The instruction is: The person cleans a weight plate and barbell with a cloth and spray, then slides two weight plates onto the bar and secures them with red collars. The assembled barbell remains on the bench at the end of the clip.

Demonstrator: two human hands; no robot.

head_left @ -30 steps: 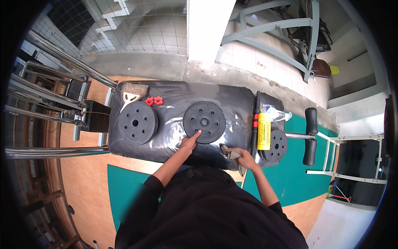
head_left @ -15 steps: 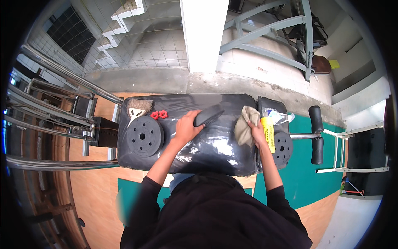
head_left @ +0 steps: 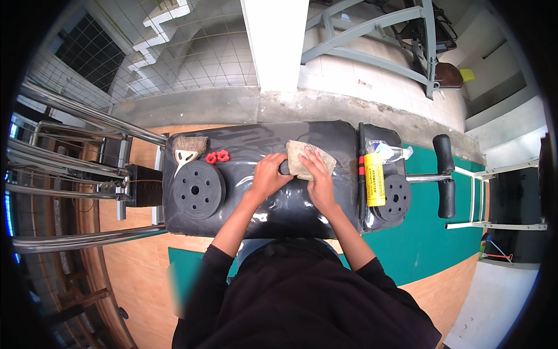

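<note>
For the rubbing that appears to be in hand, a weight plate (head_left: 284,167) is best steadied by its rim while a beige cloth (head_left: 295,165) is kept flat and pressed evenly against it. Short, overlapping strokes would seem better suited than one long sweep, and the plate should be turned little by little so that the part under the fingers is also reached. Since the black padded bench (head_left: 244,145) has a glossy cover, slipping could occur if the plate were pushed hard without a firm hold.

The plate is located over the middle of the bench, between the hands, and is mostly hidden; only a small dark part is seen. Whether the bench is touched by it cannot be told.

By the left hand (head_left: 271,176) the plate is grasped, with the fingers curled about its left edge and the knuckles turned up. The right hand (head_left: 317,170) is laid over the cloth, its fingers extended toward the far left; whether the cloth is also pinched by the thumb cannot be told. The forearms are brought in from the near left and near right, converging at the plate. A second plate (head_left: 203,195) is left lying flat at the bench's left end.
</note>
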